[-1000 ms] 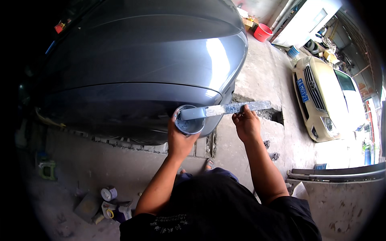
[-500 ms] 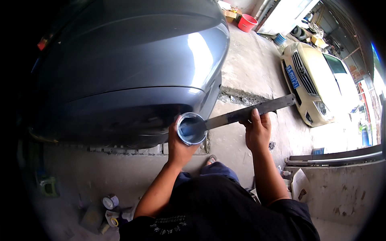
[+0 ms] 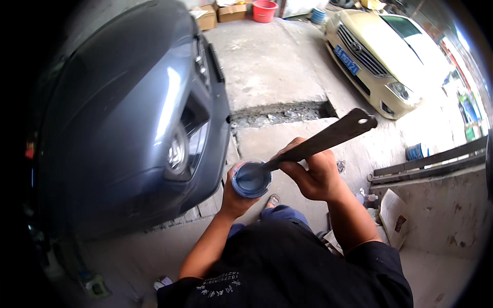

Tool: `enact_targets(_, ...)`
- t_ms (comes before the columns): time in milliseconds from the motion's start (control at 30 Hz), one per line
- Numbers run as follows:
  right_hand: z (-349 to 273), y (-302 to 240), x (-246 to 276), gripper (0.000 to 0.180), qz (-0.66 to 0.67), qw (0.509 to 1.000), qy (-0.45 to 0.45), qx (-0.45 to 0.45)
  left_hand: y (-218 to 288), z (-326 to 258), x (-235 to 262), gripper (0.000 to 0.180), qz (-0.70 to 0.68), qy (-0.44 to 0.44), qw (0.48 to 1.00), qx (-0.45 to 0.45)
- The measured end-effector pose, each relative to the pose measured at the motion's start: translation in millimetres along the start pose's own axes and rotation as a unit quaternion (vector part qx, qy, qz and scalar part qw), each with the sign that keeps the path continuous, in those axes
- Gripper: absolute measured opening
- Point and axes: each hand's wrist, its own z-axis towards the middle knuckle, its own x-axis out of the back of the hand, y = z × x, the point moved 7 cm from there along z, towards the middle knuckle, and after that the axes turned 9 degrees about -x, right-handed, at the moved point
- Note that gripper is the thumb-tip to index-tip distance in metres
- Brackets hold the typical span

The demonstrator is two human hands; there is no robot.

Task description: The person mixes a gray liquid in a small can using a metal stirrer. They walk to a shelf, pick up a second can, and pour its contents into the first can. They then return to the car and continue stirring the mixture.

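Since the earlier frame, the dark car [image 3: 118, 113] has swung toward the left of the view, its headlight [image 3: 176, 154] now showing, and the right hand [image 3: 316, 177] has come closer to the can [image 3: 252, 194]. In the head view, concrete floor [image 3: 272, 61] runs between that car and the beige car [image 3: 367, 41], cut by a broken-edged trench [image 3: 287, 114] beyond the hands; a dark rail [image 3: 431, 164] bounds the right side. The can stands beside the dark car's front corner, apart from it, its round mouth showing blue-grey contents. The left hand [image 3: 235, 201] curls around the can's side, opened to its width; its underside fingers are hidden. The right thumb and fingers close on the flat strip [image 3: 328, 137], whose lower end enters the can while the holed end rises beyond the grip.
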Motion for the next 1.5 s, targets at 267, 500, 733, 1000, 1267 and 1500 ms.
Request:
enact_targets(267,13.4,52.1,119.8,0.019,-0.066,0.996,0.044,-0.045,-32.5,88.3,-123.8,0.093,-0.036,-0.124,0.991,0.033)
enact_targets(500,37.9,152.6,170.5,0.021,-0.126,0.980,0.078,-0.133,-84.5,170.4,-196.6,0.079,-0.083,-0.225,0.968,0.075)
enact_targets(733,78.3,266.5,221.2,0.040,-0.181,0.954,0.161,-0.178,-147.7,279.2,-273.4,0.070,-0.049,-0.397,0.916,0.044)
enact_targets(1000,66.1,316.8,308.7,0.046,-0.197,0.898,0.328,-0.218,-166.1,346.9,-366.1,0.073,-0.030,-0.513,0.858,-0.024)
enact_targets(1267,66.9,289.4,426.0,0.020,-0.040,0.895,0.425,-0.127,-188.8,412.1,-434.7,0.086,-0.036,-0.495,0.868,-0.024)
enact_targets(1500,199.8,275.2,458.7,0.012,0.266,0.872,0.392,0.126,-241.8,508.6,-398.3,0.087,-0.006,-0.376,0.926,-0.006)
